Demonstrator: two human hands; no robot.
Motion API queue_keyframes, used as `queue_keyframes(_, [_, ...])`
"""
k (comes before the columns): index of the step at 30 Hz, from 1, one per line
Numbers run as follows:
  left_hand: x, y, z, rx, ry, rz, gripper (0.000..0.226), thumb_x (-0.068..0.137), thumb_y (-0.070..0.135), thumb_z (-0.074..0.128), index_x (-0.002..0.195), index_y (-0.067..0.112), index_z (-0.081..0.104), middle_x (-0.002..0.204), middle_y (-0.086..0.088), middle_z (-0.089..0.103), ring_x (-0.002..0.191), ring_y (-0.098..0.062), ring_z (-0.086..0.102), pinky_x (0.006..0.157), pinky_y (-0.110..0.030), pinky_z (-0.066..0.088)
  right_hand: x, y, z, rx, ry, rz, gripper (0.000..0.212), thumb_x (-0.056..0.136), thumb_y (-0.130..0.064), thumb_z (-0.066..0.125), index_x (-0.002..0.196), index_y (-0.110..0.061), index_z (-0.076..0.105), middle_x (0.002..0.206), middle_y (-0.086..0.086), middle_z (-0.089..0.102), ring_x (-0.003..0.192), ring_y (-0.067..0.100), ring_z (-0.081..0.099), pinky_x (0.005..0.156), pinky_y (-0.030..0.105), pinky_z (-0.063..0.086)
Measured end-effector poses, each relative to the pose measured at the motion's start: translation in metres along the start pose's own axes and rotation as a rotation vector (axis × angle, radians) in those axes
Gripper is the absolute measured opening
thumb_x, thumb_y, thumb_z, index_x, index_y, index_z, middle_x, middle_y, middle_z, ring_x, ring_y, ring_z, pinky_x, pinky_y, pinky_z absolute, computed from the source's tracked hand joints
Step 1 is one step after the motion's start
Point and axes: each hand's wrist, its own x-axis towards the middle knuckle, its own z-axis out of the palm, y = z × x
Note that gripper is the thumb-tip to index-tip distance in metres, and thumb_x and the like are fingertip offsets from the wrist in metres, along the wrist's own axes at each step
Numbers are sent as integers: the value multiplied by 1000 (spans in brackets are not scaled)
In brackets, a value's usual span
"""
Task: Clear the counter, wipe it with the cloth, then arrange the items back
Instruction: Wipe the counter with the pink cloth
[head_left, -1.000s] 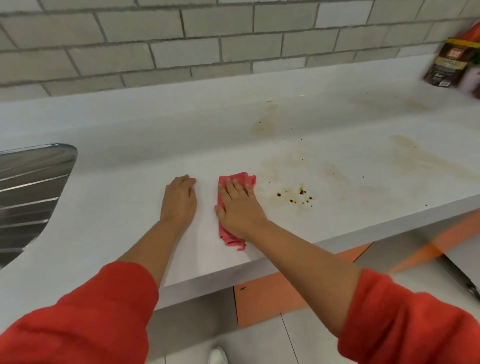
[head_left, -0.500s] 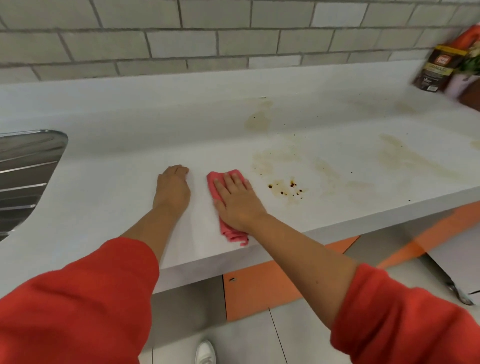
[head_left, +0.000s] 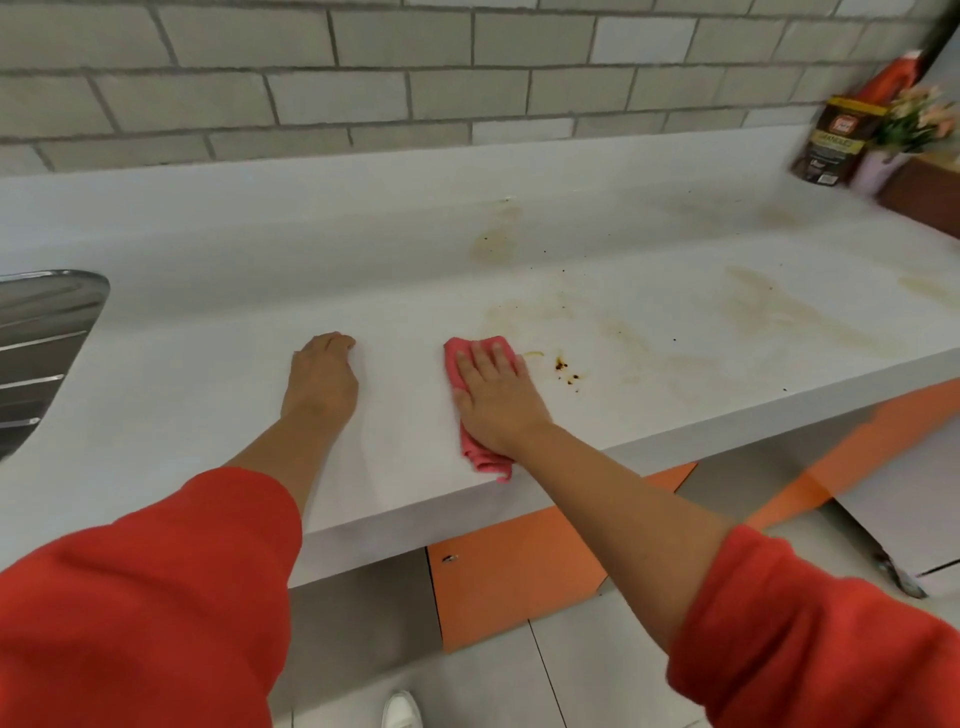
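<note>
Cloth (head_left: 480, 451) under flat right hand (head_left: 493, 397)

The right hand (head_left: 496, 402) lies flat on a pink cloth (head_left: 475, 441), pressing it onto the white bench (head_left: 208, 364) near the front edge. The left hand (head_left: 322, 382) rests palm-down on the bench, apart from the cloth. Dark spots (head_left: 569, 370) sit just right of the cloth. A steel sink (head_left: 36, 353) lies at far left.

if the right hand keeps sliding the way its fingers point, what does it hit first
The right hand, flat on the pink cloth, points up and slightly left toward the wall. The bare counter looks free up to its raised back edge; the dark spots lie off to its right.
</note>
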Motion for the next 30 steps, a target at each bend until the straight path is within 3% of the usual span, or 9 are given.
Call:
queue_keyframes(4, [1,-1,-1,11,2,22,42,93,-2,32,131,2,49,138,-17,45,127,-34,41,112,-39,28,-43,23,0,38,-11,-187,52,102,-34,19,151,-21,4,159,0,-3,147,15,-7,118,35,-7])
queue_keyframes(9, [0,1,0,5,-15,-8,42,95,1,31,133,5,47,140,-15,44,128,-33,39,112,-39,28,-35,73,-9,19,-10,101,55,102,-33,17,151,-17,2,160,5,-3,147,20,-7,118,40,-4])
queue_keyframes(13, [1,2,0,5,-20,-34,43,94,1,31,134,6,46,141,-14,43,128,-33,39,112,-40,29,-7,54,-7,-6,-17,226,58,101,-35,14,151,-12,-2,159,10,-4,147,28,-7,119,43,-4])
queue_keyframes(20, [-1,2,-2,-2,-8,-10,41,95,2,30,133,5,47,141,-14,44,129,-32,39,112,-41,30,-48,56,-3,46,8,-114,52,102,-36,20,151,-23,7,160,-2,2,147,15,-1,119,35,-1])
queue_keyframes(25, [-1,4,-3,-2,-9,-12,42,95,2,30,133,5,47,141,-13,44,130,-32,39,112,-41,30,-31,100,-13,31,13,85,54,101,-35,19,151,-19,7,160,3,3,148,17,0,119,38,0])
queue_keyframes(28, [0,4,-2,8,-7,-19,43,94,1,30,133,5,47,141,-13,44,129,-33,39,112,-42,30,-3,89,-12,17,12,232,56,101,-36,17,151,-15,4,159,8,1,147,25,-3,119,42,0])
queue_keyframes(30, [0,5,-3,10,-7,-23,43,94,0,30,133,4,47,141,-14,43,129,-33,39,112,-42,30,9,70,-10,19,-3,225,58,100,-38,16,151,-14,3,159,8,-1,147,27,-4,119,43,-1])
